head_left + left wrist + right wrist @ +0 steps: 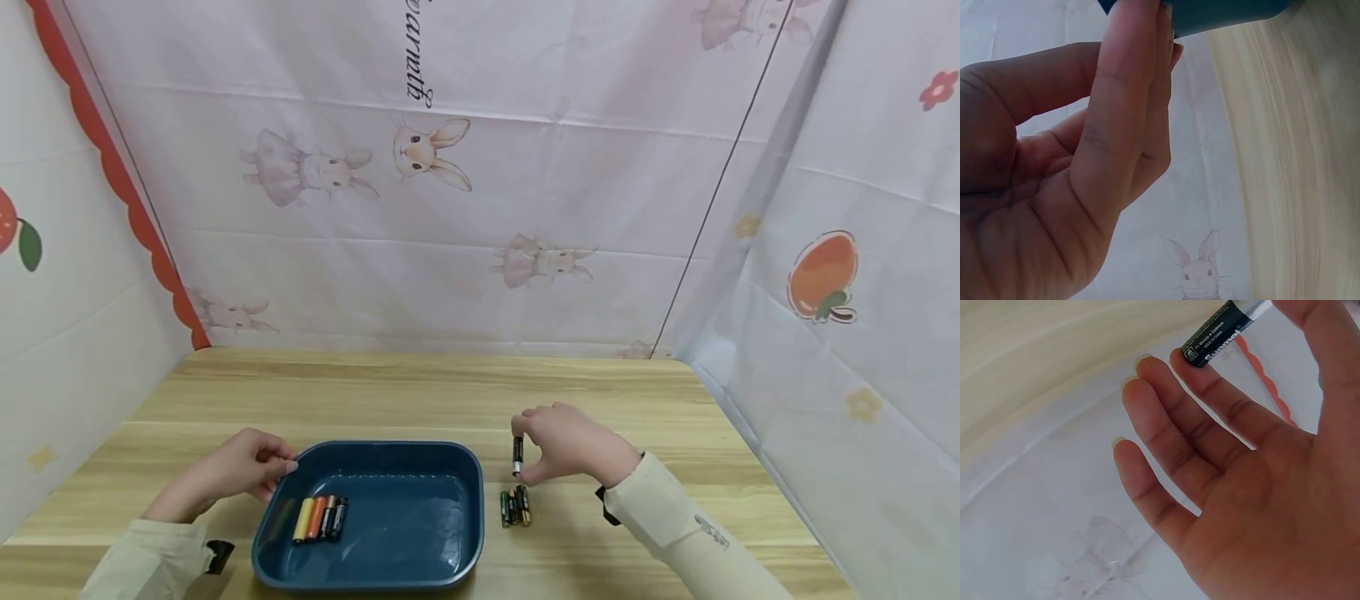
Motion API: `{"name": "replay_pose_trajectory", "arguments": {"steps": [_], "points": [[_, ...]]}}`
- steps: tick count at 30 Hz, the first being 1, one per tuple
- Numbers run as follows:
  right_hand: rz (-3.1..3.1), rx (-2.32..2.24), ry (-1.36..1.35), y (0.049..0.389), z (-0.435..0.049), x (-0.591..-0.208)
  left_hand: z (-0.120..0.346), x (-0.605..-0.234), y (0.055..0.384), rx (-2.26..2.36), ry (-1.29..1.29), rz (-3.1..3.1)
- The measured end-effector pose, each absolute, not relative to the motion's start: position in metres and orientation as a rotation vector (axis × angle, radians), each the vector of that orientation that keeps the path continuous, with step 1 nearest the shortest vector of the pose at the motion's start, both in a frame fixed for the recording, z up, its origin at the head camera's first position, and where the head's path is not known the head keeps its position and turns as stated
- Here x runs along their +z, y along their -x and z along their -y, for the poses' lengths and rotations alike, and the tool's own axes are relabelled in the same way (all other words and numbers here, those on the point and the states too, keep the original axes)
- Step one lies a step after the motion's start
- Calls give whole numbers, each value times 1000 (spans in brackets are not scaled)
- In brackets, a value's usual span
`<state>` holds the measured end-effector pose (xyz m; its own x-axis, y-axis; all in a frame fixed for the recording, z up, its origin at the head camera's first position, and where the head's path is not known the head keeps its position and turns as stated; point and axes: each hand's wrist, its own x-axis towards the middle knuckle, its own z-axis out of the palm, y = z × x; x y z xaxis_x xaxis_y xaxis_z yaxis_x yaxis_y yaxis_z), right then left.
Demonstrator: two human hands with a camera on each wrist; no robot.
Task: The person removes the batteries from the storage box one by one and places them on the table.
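Between the thumb and index finger of my right hand (562,442) is a black battery with a silver end (517,455), held by its two ends. The right wrist view shows the dark battery (1216,334) at the index fingertip, the other fingers spread away from it. Just below that hand, several small batteries (514,507) lie side by side on the table. My left hand (243,467) pinches the rim of a dark blue tray (367,583) at its far left corner. Inside the tray, on its left side, a yellow, an orange and dark batteries (321,518) form a row.
The tray stands on a light wood-grain table (435,387), left of the loose batteries. Behind the table hangs a pale cloth printed with rabbits (450,292). Similar cloth walls (832,367) border the left and right sides.
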<state>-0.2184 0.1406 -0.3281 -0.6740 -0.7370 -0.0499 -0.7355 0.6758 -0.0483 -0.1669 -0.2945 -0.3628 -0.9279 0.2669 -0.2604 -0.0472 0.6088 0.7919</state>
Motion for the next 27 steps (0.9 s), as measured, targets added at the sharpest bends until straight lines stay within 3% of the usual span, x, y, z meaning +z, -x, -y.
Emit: {"name": "replay_pose_trajectory", "arguments": {"steps": [27], "points": [[-2694,9,1194,209,-154,-373,293,-359,164,1236,-180,-2469]]}}
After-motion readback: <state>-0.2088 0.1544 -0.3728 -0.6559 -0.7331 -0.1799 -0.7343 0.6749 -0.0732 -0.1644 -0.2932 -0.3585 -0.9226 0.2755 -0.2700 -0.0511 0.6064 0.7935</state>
